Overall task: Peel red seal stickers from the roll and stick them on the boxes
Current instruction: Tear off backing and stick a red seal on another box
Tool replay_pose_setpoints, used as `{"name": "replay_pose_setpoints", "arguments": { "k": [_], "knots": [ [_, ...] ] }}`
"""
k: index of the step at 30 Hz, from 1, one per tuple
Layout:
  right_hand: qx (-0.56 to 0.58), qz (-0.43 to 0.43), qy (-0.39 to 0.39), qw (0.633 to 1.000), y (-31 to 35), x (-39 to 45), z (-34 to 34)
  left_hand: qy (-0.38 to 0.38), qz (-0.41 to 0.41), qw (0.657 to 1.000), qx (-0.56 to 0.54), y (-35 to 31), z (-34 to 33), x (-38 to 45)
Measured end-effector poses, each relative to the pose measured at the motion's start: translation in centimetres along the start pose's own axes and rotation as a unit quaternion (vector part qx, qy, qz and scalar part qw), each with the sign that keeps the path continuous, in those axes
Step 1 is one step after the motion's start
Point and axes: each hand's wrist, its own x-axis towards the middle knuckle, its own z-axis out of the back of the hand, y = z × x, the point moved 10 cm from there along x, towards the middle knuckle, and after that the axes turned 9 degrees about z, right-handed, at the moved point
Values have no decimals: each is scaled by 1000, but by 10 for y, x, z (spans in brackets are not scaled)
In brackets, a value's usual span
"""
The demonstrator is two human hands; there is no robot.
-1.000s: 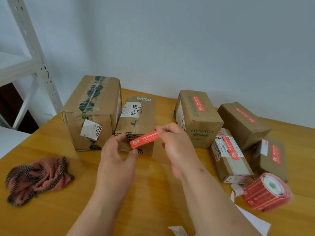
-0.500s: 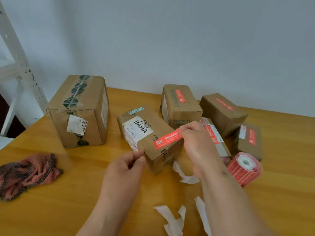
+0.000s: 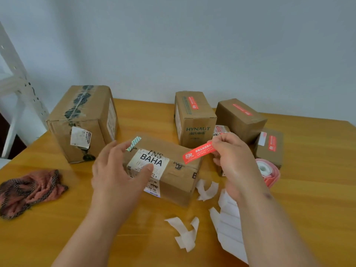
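Note:
A brown box labelled "INS BAHA" (image 3: 173,178) lies in the middle of the wooden table (image 3: 115,218). My left hand (image 3: 117,170) grips its left end, thumb on the white label and fingers over the far edge. My right hand (image 3: 235,160) pinches the right end of a peeled red seal sticker (image 3: 199,152), which hangs free just above the box's right end. The red sticker roll (image 3: 268,171) lies to the right, partly hidden behind my right wrist.
A large taped box (image 3: 82,120) stands at the back left. The HYNAUT box (image 3: 194,118) and two boxes (image 3: 240,118) (image 3: 269,145) at the back right carry red stickers. White backing scraps (image 3: 185,232) lie in front, a pink cloth (image 3: 28,189) at left, a shelf rack (image 3: 17,89) beyond.
My left hand has moved up onto the BAHA box's left end and taken hold of it. My right hand has carried the sticker right, off the box top.

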Motion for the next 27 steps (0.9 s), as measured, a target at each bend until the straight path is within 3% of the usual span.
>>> {"name": "replay_pose_setpoints", "arguments": {
  "k": [3,12,19,23,27],
  "knots": [
    [52,2,8,999,3,-8,-3,60,18,997,51,9,-12,5],
    [37,20,16,999,2,-16,-15,-33,-30,986,163,-13,12,-4],
    [38,69,12,997,17,-24,-21,10,-85,995,52,-27,9,-7],
    [49,73,17,996,17,-27,-31,60,-49,995,-62,-25,7,-1],
    [25,75,19,997,18,-27,-38,81,-21,994,-73,-24,3,6]
  ]
}}
